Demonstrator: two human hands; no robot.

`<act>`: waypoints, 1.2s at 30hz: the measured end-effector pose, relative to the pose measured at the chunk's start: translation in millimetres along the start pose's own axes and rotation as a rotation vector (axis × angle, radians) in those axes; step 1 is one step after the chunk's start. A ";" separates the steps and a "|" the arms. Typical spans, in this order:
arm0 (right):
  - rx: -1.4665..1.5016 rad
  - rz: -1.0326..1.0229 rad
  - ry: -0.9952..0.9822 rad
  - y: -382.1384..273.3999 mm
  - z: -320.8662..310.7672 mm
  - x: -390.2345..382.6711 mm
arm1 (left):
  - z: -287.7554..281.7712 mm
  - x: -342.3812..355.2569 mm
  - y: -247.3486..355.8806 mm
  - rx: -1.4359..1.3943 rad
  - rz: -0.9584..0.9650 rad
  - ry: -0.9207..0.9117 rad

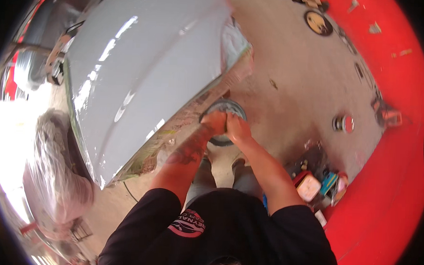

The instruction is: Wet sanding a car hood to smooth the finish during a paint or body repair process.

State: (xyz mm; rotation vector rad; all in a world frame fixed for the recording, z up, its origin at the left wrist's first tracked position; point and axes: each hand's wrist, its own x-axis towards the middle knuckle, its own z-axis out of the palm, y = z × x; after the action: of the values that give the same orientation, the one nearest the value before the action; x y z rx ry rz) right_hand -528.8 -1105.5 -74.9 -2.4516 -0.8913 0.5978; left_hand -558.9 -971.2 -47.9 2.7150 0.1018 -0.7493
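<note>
Both my hands are close together over a round grey bucket (219, 142) standing on the floor in front of my feet. My left hand (215, 121) has its fingers curled in, and my right hand (237, 128) is closed right beside it, the two touching or nearly so. Whatever they grip, if anything, is hidden by the hands and blurred. To the left of the bucket spreads a glossy light grey car panel (154, 49), which looks like a hood, with wet-looking highlights. Masking paper (179, 119) runs along its near right edge.
A plastic-wrapped object (54, 168) stands at the left. On the concrete floor to the right are a can (343, 123) and a cluster with a pale-topped container (308, 187) and a teal box (330, 182). A red wall (380, 187) bounds the right; a round black-and-yellow item (318, 23) lies far off.
</note>
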 end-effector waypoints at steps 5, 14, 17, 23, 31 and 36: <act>-0.238 -0.237 -0.074 -8.9 -32.9 -0.5 | -8.5 -26.4 0.6 -0.413 -0.058 0.107; -0.397 -0.404 -0.024 -34.3 -87.0 9.6 | -26.1 -31.3 10.1 -0.471 -0.128 0.321; -0.413 -0.453 0.019 -41.6 -102.8 9.4 | -52.5 -47.6 20.1 -0.442 -0.177 0.335; -0.463 -0.554 0.005 -67.3 -127.7 8.5 | -70.1 -66.9 22.0 -0.496 -0.210 0.395; -0.361 -0.537 0.013 -77.8 -155.6 2.1 | -90.4 -79.2 31.2 -0.555 -0.090 0.477; -0.131 -0.751 0.322 -31.4 -160.0 19.8 | -110.8 -97.3 38.5 -1.031 -0.235 0.307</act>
State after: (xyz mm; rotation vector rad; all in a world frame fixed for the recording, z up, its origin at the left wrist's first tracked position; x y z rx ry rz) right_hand -444.1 -1113.8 65.6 -1.9968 -1.6047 -0.1205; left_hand -582.7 -970.0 102.6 1.7984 0.6781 -0.2005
